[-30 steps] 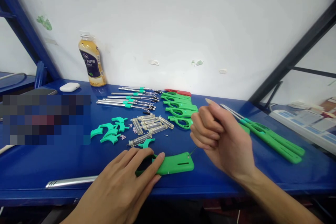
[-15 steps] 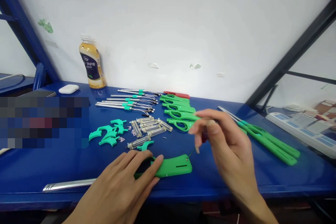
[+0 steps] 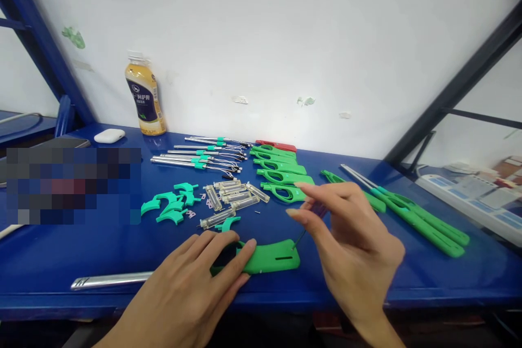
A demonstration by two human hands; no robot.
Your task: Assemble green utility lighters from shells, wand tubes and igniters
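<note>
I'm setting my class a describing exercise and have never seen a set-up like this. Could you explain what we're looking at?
There is no machine here, just a person's two bare hands, seen by one head-worn camera looking forward and down. The left hand holds a green casing against the blue table; a silver tube shows on that hand's other side. The right hand holds a thin tool, its tip at the casing's right-hand end; the fingers mostly hide its handle. Beyond lie teal curved pieces, clear cylinders, silver rods with wires and more green casings. A bottle stands by the wall. A patch at the left is pixelated, so I can't tell what's there.
</note>
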